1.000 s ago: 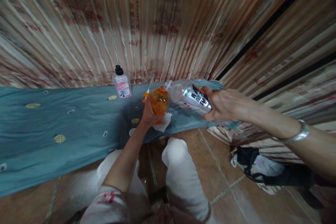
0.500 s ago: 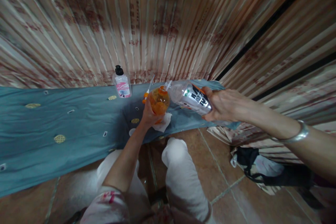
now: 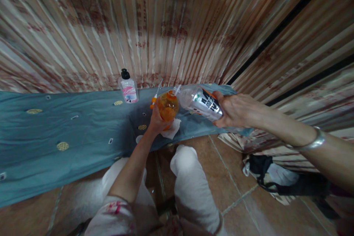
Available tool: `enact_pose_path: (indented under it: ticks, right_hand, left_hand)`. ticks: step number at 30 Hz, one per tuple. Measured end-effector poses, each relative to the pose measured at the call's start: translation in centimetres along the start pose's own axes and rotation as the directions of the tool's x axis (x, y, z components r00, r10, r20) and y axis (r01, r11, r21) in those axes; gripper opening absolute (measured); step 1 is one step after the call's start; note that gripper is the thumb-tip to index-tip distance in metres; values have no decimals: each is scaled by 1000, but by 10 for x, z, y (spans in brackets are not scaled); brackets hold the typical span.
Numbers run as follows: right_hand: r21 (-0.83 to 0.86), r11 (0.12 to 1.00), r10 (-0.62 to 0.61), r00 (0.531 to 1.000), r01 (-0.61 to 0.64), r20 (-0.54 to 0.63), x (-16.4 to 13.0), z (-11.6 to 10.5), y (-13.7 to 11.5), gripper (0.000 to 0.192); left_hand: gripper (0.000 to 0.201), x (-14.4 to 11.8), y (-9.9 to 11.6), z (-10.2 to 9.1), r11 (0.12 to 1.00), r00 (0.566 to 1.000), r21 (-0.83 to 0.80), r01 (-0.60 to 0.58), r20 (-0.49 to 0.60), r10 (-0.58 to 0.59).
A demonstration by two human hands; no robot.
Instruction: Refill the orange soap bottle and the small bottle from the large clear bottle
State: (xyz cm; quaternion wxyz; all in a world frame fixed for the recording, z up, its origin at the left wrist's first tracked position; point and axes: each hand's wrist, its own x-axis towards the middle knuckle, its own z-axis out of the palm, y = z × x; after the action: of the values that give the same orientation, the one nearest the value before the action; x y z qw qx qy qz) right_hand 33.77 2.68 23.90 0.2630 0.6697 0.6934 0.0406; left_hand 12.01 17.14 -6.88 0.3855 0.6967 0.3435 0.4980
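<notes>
My left hand (image 3: 156,120) grips an orange bottle (image 3: 168,106) standing upright on a white tissue (image 3: 173,129) on the teal cloth (image 3: 69,132). A clear plastic bottle (image 3: 199,102) with a silver and black label is in my right hand (image 3: 235,110), tipped on its side with its mouth right at the orange bottle's neck. A silver bangle is on my right wrist. Behind the orange bottle lies an orange pump top with its white tube (image 3: 155,99).
A small clear bottle with a black cap and pink label (image 3: 127,87) stands at the back by the striped curtain (image 3: 171,25). My knees in white trousers (image 3: 188,177) are over the brown tiled floor. Dark and white cloth (image 3: 276,177) lies at the right.
</notes>
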Motion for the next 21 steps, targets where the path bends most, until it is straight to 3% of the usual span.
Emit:
enact_pose_path:
  ticks: [8,21]
  right_hand:
    - [1,1000,-4,1000,4,10,-4,-4,-5,72]
    - [-7,1000,-2,999,3,36,-6,-6,-7,73]
  left_hand:
    - [124,0,3,-1,1000,1000,4,-14,-10,14]
    - [127,1,5,-1,999,999,10,-44,-8,44]
